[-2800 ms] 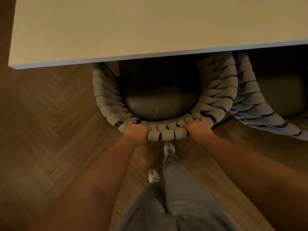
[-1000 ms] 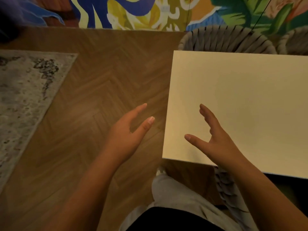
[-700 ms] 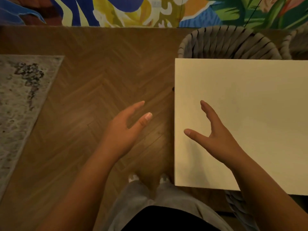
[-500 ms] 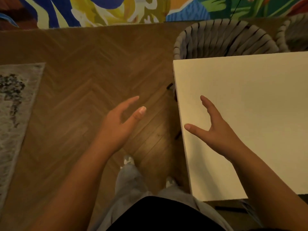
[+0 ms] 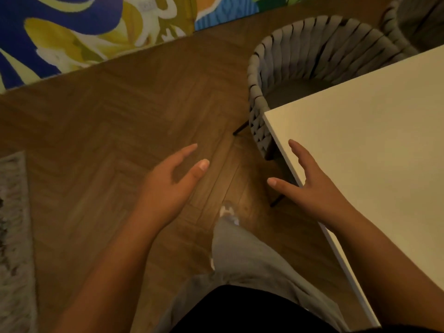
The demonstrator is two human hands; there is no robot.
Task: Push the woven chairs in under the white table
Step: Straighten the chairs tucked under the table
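Herringbone wood floor (image 5: 101, 131) lay under a white bench (image 5: 374, 150); two woven chairs (image 5: 300, 51) stood at one o'clock; left hand (image 5: 168, 186) and right hand (image 5: 312, 188) hovered released, grasping nothing.

Floor (image 5: 101, 131): wood laid in herringbone, a faint sheen seen; 
Table (image 5: 374, 145): smooth, matt white top; 
Chair (image 5: 312, 44): thick grey cord woven over thin dark legs; 
Rug (image 5: 14, 231): rough, shaggy pile; 
Trousers (image 5: 242, 258): soft grey cloth
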